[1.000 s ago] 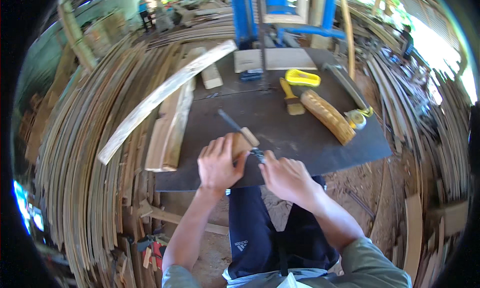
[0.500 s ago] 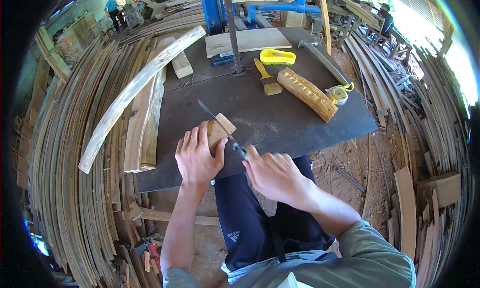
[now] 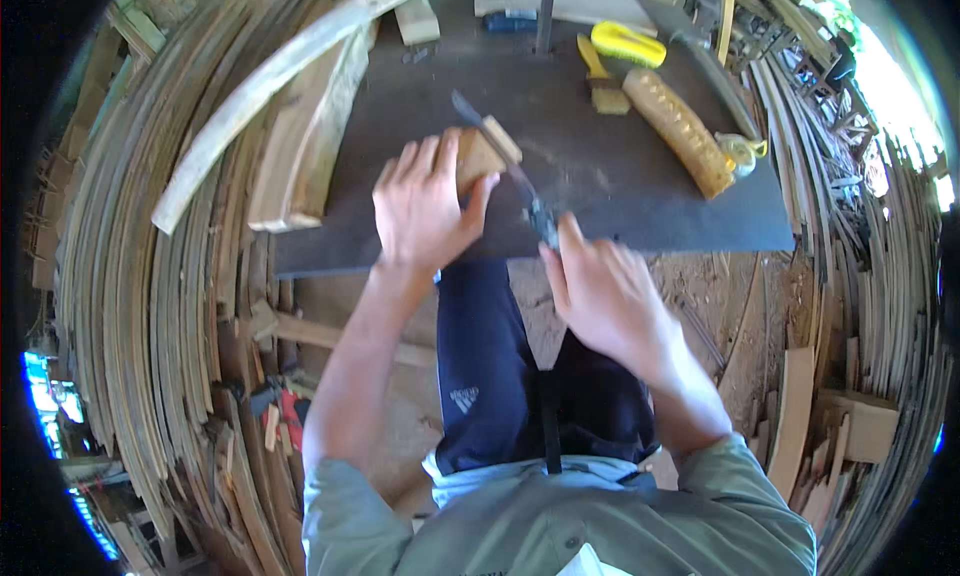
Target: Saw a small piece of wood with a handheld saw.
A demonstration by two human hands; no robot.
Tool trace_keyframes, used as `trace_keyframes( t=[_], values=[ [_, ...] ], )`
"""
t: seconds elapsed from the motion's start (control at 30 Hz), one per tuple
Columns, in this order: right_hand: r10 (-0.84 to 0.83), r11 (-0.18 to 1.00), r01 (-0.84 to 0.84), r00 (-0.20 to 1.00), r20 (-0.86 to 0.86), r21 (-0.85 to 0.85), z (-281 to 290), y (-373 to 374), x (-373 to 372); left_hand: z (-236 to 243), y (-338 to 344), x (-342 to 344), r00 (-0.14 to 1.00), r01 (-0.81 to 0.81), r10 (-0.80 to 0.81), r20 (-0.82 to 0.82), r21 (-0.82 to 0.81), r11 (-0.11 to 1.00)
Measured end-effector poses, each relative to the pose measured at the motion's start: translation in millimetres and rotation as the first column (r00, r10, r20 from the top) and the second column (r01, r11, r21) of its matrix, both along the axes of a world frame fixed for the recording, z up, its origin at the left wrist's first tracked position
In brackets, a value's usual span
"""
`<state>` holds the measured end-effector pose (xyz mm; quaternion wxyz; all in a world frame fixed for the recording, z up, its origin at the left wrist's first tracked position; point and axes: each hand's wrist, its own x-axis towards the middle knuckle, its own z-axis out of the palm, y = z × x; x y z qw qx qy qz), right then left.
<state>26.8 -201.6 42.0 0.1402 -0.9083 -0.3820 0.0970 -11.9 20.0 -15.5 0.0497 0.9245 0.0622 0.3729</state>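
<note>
On the dark tabletop (image 3: 390,171), near its front edge, my left hand (image 3: 425,204) presses a small wooden block (image 3: 477,161), with its thumb along the near side. My right hand (image 3: 615,294) is closed round the handle of a handsaw (image 3: 520,181). The narrow blade lies slantwise across the block close to its right end, its tip showing beyond the far side. Most of the handle is hidden in my fist, and the blade is slightly blurred. How deep it sits in the wood cannot be made out.
Right on the table lie a carved wood piece (image 3: 680,136), a paintbrush (image 3: 605,84), a yellow brush (image 3: 628,44), a tape measure (image 3: 738,154) and a hammer (image 3: 725,86). An upright bandsaw blade (image 3: 546,16) stands behind. Long timbers (image 3: 320,126) lie left; stacked planks flank both sides.
The view has tilted down, so the table sits higher in the picture. My right hand has drawn the saw back toward me, farther from the block. My left hand stays on the block.
</note>
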Motion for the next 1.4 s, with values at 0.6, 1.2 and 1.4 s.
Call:
trace_keyframes(
  t=[0.6,1.2,1.4],
  values=[
    [0.074,0.984,-0.086,0.994,0.080,0.155,-13,-11,31,-6,4,6,0.995,-0.093,0.095,-0.032,0.062,0.994],
    [-0.025,0.898,0.028,1.000,-0.014,0.440,-24,-87,32,0,-8,-4,0.998,-0.062,0.063,-0.007,0.124,0.990],
    [0.082,0.903,-0.020,0.989,-0.127,0.428,-32,-75,27,14,-29,-15,1.000,-0.008,0.010,-0.021,0.062,0.998]
  ],
)
